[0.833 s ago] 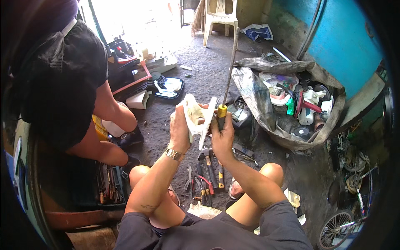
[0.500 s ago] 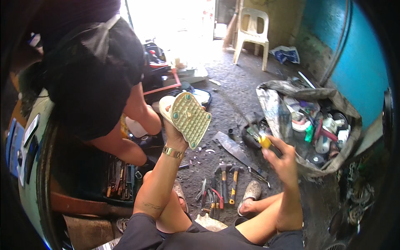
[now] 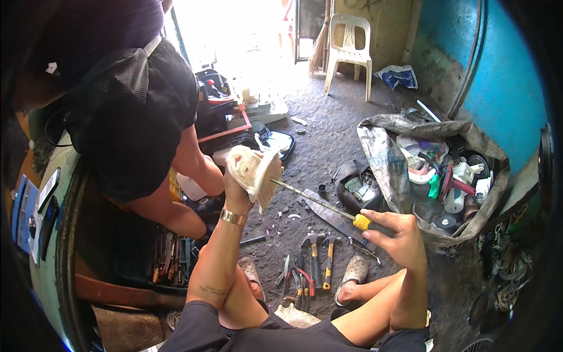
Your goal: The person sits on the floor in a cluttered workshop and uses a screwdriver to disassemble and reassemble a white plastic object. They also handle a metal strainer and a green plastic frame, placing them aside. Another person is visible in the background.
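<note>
My left hand [image 3: 236, 190], with a gold-coloured watch on its wrist, holds up a cream plastic appliance base [image 3: 251, 167]. It is turned nearly edge-on, its flat underside facing right. In my right hand [image 3: 399, 233] is a long screwdriver [image 3: 314, 203] with a yellow and black handle. Its shaft points up and left, and the tip meets the base's underside; whether it sits in a screw cannot be seen. On the ground between my feet lie hammers [image 3: 315, 255], pliers [image 3: 284, 273] and other hand tools. A wide flat blade [image 3: 331, 217] lies beyond them.
A big grey sack [image 3: 381, 155] of plastic scraps stands at right, with a small dark bag [image 3: 359, 186] beside it. Close on the left stands another person [image 3: 132, 117]. A tool tray [image 3: 170, 258] lies below them. Farther back is a white plastic chair [image 3: 349, 53].
The base has turned from showing its gridded underside to nearly edge-on. The screwdriver has swung round from a blurred, foreshortened pose, and its tip now reaches the base.
</note>
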### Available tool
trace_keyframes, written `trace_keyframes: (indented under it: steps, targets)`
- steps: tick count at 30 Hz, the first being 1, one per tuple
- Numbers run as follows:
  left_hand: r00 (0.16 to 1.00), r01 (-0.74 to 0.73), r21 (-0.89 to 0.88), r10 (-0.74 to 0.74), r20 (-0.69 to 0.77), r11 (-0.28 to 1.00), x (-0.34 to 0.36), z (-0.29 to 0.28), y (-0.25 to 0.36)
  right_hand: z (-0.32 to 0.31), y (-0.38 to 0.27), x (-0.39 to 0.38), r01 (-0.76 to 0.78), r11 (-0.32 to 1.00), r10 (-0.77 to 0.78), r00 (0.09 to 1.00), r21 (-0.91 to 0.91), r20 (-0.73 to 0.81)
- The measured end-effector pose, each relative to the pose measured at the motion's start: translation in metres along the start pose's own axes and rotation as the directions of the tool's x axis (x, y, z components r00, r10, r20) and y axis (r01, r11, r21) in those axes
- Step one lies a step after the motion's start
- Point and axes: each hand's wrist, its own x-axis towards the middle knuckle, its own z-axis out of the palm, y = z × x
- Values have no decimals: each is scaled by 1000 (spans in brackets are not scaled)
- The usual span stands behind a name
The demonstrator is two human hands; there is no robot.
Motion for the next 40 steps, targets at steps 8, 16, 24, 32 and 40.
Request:
trace_keyframes:
  steps: [8, 16, 24, 32, 40]
  targets:
    - [999, -32, 180, 26, 35, 983, -1, -5, -13, -1, 22, -3, -12, 998, 12, 1000, 61, -15]
    - [982, -184, 584, 126, 139, 790, -5, 36, -10, -19, 14, -10, 27, 988, -38, 996, -150, -77]
    - [987, -156, 657, 83, 140, 738, -7, 35, -23, -37, 12, -15, -62, 991, 57, 997, -121, -43]
    - [964, -21, 290, 96, -249, 957, 1, 5, -36, -43, 12, -18, -97, 995, 95, 992, -10, -80]
    - [998, 46, -24, -47, -37, 999, 2, 18, -27, -46, 14, -25, -136, 969, 164, 978, 207, -126]
